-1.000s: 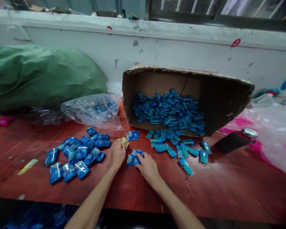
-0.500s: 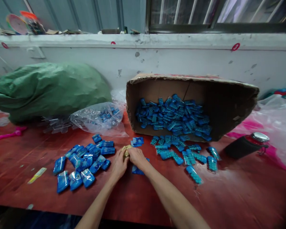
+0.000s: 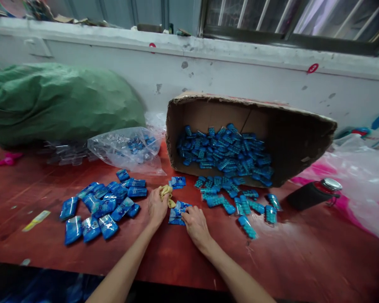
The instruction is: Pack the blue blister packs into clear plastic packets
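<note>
My left hand [image 3: 157, 208] is closed around a crumpled yellowish cloth [image 3: 166, 192], low over the red table. To its right, my right hand [image 3: 196, 223] has its fingers curled together at the right edge of flat printed blue packets [image 3: 176, 213]; how many it grips is hidden. Just beyond the cloth lies another small lot of flat blue packets [image 3: 178, 182]. Left of my left hand is a pile of filled, shiny blue packets [image 3: 104, 206]. Right of my right hand, clear-wrapped bottles of turquoise balls [image 3: 246, 227] are scattered.
A cardboard box [image 3: 303, 139] on its side holds many wrapped blue bottles. Behind are a clear plastic bag [image 3: 113, 147] and a large green sack [image 3: 60, 101]. A dark flask [image 3: 306, 195] lies at right beside pink and clear plastic [image 3: 363, 176]. A yellow-handled tool [image 3: 36, 221] lies at left.
My hands, earlier together at the cloth, have parted. The cloth stays in my left hand, while my right hand has moved toward me and right onto the flat packets. The view has shifted slightly.
</note>
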A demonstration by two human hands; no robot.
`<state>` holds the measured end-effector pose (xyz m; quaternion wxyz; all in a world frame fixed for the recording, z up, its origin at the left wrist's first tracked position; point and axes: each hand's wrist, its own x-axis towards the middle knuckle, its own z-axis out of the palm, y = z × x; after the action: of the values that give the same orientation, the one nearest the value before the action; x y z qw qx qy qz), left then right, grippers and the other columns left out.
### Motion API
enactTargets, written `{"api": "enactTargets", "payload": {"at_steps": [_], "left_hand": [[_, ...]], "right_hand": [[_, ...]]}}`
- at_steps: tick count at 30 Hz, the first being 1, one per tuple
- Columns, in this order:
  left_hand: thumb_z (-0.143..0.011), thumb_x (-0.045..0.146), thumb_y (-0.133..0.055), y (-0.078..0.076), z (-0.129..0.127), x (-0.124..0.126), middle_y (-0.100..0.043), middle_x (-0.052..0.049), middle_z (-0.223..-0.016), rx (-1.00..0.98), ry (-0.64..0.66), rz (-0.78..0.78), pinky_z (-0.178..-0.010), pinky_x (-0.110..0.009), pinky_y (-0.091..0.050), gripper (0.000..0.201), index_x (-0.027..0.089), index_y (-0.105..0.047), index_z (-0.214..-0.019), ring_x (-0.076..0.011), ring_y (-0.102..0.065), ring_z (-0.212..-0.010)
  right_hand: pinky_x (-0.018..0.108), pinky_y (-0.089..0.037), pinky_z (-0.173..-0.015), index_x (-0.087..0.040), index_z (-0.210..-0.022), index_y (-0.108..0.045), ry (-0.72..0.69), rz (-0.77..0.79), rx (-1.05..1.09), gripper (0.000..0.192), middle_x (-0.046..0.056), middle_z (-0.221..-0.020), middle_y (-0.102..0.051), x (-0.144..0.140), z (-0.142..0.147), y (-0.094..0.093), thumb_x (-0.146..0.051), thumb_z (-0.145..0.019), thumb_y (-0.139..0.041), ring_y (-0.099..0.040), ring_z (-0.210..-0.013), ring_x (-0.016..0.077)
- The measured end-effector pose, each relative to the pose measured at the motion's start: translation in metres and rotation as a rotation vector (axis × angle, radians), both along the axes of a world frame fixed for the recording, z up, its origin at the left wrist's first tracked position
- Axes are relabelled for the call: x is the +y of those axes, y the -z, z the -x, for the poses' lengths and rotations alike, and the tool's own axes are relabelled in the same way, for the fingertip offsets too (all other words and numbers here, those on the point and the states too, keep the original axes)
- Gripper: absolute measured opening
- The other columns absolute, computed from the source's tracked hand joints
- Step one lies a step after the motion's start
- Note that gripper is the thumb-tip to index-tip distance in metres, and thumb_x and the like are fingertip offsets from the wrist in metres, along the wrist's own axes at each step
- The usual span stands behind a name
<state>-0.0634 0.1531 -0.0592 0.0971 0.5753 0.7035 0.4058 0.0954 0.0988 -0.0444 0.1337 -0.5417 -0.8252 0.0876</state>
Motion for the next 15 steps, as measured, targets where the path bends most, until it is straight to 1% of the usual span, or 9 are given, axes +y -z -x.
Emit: {"api": "enactTargets", "payload": {"at_steps": [3,5,6,8,10,11,13,15], "left_hand": [[-0.077,0.032,-0.044,-0.013,0.001,-0.024,-0.051,-0.014,-0.112,-0.033,0.013,-0.057,-0.092,-0.039,-0.035,0.039,0.015,-0.046,-0.111,-0.0247,-0.045,-0.109],[-0.075,0.035,-0.048,-0.021,-0.003,-0.046,-0.051,-0.012,-0.116,-0.183,0.015,-0.072,-0.091,-0.039,-0.035,0.043,0.018,-0.044,-0.115,-0.0242,-0.045,-0.11],[-0.073,0.037,-0.052,-0.024,-0.007,-0.057,-0.054,-0.01,-0.112,-0.311,0.009,-0.024,-0.086,-0.037,-0.039,0.045,0.02,-0.045,-0.114,-0.0235,-0.049,-0.104],[-0.066,0.04,-0.06,-0.026,-0.018,-0.077,-0.061,-0.009,-0.097,-0.621,0.02,0.158,-0.07,-0.032,-0.045,0.049,0.018,-0.05,-0.108,-0.0213,-0.058,-0.085],[-0.06,0.041,-0.064,-0.025,-0.029,-0.09,-0.064,-0.007,-0.083,-0.886,0.069,0.346,-0.057,-0.027,-0.044,0.047,0.015,-0.055,-0.098,-0.0184,-0.059,-0.069],[-0.059,0.041,-0.066,-0.024,-0.034,-0.093,-0.065,-0.006,-0.078,-0.988,0.098,0.396,-0.055,-0.025,-0.043,0.044,0.014,-0.058,-0.093,-0.0171,-0.059,-0.065],[-0.06,0.039,-0.066,-0.023,-0.04,-0.097,-0.065,-0.005,-0.073,-1.128,0.145,0.409,-0.057,-0.024,-0.042,0.036,0.012,-0.062,-0.084,-0.0152,-0.058,-0.064],[-0.061,0.037,-0.065,-0.024,-0.042,-0.096,-0.066,-0.004,-0.071,-1.199,0.158,0.393,-0.059,-0.023,-0.041,0.031,0.012,-0.064,-0.079,-0.014,-0.057,-0.063]], "right_hand": [[0.031,-0.031,-0.072,-0.027,-0.086,-0.063,0.038,-0.019,0.019,0.023,0.005,-0.086,-0.058,-0.005,-0.001,-0.001,-0.023,-0.088,-0.041,-0.046,-0.083,0.0199],[0.031,-0.031,-0.071,-0.027,-0.089,-0.063,0.064,-0.049,0.059,0.023,0.005,-0.087,-0.058,-0.009,-0.004,-0.007,-0.024,-0.088,-0.04,-0.046,-0.082,0.0197],[0.031,-0.03,-0.071,-0.027,-0.091,-0.063,0.078,-0.067,0.089,0.023,0.005,-0.088,-0.059,-0.013,-0.006,-0.011,-0.024,-0.088,-0.04,-0.046,-0.082,0.0197],[0.031,-0.03,-0.07,-0.027,-0.096,-0.062,0.102,-0.097,0.165,0.024,0.005,-0.089,-0.059,-0.021,-0.008,-0.018,-0.023,-0.088,-0.04,-0.047,-0.081,0.0196],[0.032,-0.031,-0.069,-0.027,-0.097,-0.062,0.101,-0.102,0.245,0.025,0.006,-0.088,-0.06,-0.03,-0.008,-0.022,-0.023,-0.088,-0.039,-0.047,-0.08,0.0197],[0.032,-0.032,-0.07,-0.027,-0.097,-0.062,0.092,-0.097,0.291,0.025,0.006,-0.087,-0.06,-0.034,-0.007,-0.023,-0.023,-0.088,-0.039,-0.047,-0.08,0.0198],[0.033,-0.034,-0.074,-0.027,-0.101,-0.061,0.097,-0.076,0.429,0.024,0.006,-0.092,-0.059,-0.039,-0.005,-0.022,-0.023,-0.086,-0.043,-0.047,-0.084,0.0207],[0.033,-0.036,-0.077,-0.025,-0.11,-0.056,0.164,-0.006,0.646,0.03,0.007,-0.097,-0.057,-0.039,-0.004,-0.018,-0.024,-0.081,-0.051,-0.048,-0.087,0.0206]]}}
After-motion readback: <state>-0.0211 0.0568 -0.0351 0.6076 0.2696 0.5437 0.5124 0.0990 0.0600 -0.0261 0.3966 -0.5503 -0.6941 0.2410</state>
